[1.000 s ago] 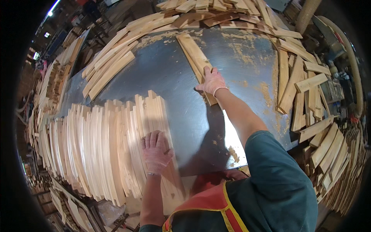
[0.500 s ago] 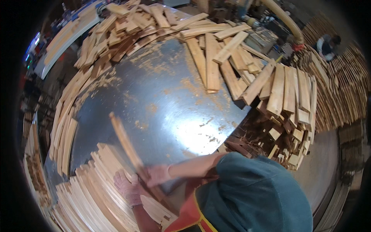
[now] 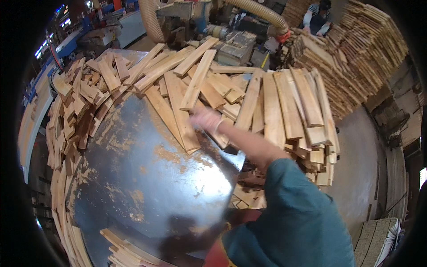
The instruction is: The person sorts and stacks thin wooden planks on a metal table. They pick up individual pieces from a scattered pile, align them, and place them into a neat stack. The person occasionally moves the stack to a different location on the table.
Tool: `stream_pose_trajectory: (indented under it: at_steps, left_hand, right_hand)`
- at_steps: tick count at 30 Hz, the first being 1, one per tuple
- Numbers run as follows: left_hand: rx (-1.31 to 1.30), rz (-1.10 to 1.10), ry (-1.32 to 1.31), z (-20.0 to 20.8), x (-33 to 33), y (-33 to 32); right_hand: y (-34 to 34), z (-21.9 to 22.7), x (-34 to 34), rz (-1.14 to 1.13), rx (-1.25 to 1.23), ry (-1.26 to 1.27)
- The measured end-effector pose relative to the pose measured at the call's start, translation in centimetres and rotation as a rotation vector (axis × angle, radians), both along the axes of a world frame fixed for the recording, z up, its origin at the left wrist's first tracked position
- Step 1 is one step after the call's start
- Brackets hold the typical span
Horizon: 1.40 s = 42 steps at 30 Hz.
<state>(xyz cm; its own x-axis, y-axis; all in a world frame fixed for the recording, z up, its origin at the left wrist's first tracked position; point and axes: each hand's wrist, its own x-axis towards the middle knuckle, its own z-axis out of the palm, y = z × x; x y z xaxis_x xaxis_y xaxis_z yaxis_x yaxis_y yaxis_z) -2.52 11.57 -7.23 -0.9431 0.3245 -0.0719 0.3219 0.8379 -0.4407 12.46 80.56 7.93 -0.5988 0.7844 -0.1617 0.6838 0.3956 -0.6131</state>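
My right hand [image 3: 205, 120], in a pale pinkish glove, reaches out over the loose wooden boards at the far side of the metal table [image 3: 133, 178]. It is next to the lower end of a slanting board [image 3: 199, 80] and beside a longer board [image 3: 181, 115] lying under it. Motion smears the fingers, so whether they grip either board is unclear. My left hand is out of view. At the lower edge, the ends of a stack of pale wooden strips [image 3: 126, 251] show, mostly cut off.
Boards pile up along the table's left rim [image 3: 66, 120]. More boards [image 3: 289, 107] are heaped on the right. Sawdust [image 3: 167, 153] lies on the metal. Behind stand machinery [image 3: 233, 49] and a ribbed hose [image 3: 262, 15]. Another person [image 3: 318, 20] is near tall wood stacks [image 3: 351, 58] at the far right.
My view has turned toward the far right boards. My right hand has left the strip it held by the near stack and reached away. My left hand, earlier lying on that stack, has left view.
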Motion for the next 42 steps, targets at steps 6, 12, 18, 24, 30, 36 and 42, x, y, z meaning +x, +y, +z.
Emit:
stream_pose_trajectory:
  at_steps: [6,12,18,24,30,36,42]
  left_hand:
    - [-0.047,0.075,-0.279,8.0,-2.4,5.5]
    - [0.122,-0.171,-0.267,13.1,-4.7,16.9]
    - [0.414,-0.436,-0.502,7.6,-7.5,35.8]
    - [0.879,-0.765,-0.523,7.3,-8.6,58.6]
    - [0.875,-0.775,-0.689,7.4,-8.5,70.9]
    - [1.002,-0.384,-1.669,2.1,-9.9,71.7]
    - [1.204,0.092,-2.087,4.3,-11.3,70.8]
  right_hand:
    - [20.7,-3.5,9.1,-0.479,0.248,-0.1]
    - [28.2,-5.4,10.0,-0.52,0.057,-0.312]
    - [31.8,-10.4,11.4,-0.497,-0.094,-0.189]
    - [29.7,-4.3,11.6,-0.306,-0.582,0.178]
    - [28.5,-12.0,9.4,-0.616,-0.108,0.115]
    - [22.9,-10.1,7.3,-0.668,-0.905,0.474]
    - [17.8,-8.0,-0.5,-0.637,-0.771,0.659]
